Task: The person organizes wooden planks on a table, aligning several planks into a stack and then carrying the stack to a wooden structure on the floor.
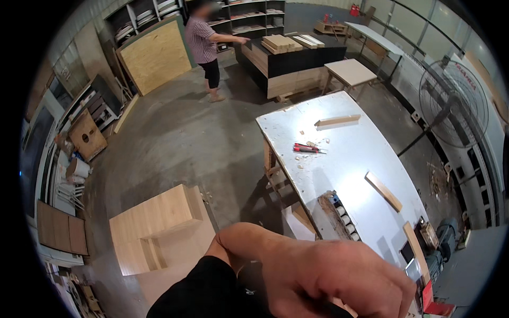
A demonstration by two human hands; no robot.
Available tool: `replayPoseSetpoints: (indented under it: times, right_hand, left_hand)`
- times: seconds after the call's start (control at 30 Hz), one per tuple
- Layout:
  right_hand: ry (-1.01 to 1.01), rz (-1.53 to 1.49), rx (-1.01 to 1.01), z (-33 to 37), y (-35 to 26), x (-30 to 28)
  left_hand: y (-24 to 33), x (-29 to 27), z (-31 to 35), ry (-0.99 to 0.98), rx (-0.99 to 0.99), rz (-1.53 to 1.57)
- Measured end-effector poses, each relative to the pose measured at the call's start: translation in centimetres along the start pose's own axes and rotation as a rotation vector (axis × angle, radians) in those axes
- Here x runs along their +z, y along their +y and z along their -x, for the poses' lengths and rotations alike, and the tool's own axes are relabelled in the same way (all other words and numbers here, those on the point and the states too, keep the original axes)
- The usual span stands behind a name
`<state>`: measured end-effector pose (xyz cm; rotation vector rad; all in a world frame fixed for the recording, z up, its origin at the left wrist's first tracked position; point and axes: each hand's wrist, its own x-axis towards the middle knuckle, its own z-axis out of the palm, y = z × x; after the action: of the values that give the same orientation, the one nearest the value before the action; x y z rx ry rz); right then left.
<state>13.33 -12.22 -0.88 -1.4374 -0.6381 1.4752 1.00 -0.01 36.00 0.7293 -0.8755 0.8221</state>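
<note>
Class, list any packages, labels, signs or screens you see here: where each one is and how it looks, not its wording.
Cardboard box: on the floor at left, brown, tilted, with a round hole.
Fan sign: strip of red lettering at the top of the round wire fan guard, far right.
Screens: none visible.

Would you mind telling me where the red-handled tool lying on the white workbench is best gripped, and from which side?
Probably by the red handle. The red-handled tool lies flat on the white workbench, handle toward the bench's left edge, thin metal end pointing right toward the middle. Coming from above at the left edge, fingers can close across the thicker handle. Small wood chips lie around it, but nothing covers it.
</note>
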Motion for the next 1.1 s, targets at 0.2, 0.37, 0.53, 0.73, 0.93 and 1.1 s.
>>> replayPoseSetpoints:
  times: [0.2, 0.37, 0.53, 0.73, 0.93, 1.1]
  right_hand:
    - [0.068, -0.006, -0.131, -1.1, -3.0, -1.6]
    - [0.129, -0.050, -0.139, -2.5, -5.2, -1.4]
    - [0.304, 0.010, -0.079, -4.3, -6.5, -0.7]
    - [0.637, 0.357, -0.177, -0.7, -10.5, -4.7]
    - [1.039, 0.366, -0.142, 4.8, -8.7, -14.5]
    - [1.048, 0.794, -0.132, 0.4, -6.7, -25.8]
  left_hand:
    - [-2.1, -4.2, -1.7, -0.058, -0.111, -0.086]
    - [-1.9, -6.6, -3.1, -0.070, -0.057, 0.254]
    - [2.6, -14.6, -5.3, -0.397, -0.547, -0.160]
    - [-1.1, -26.0, 5.2, 0.223, -1.045, -0.647]
    - [-6.7, -33.0, 15.3, 0.339, -1.409, -0.701]
    - [-9.8, -35.9, 16.9, 0.083, -1.359, -1.022]
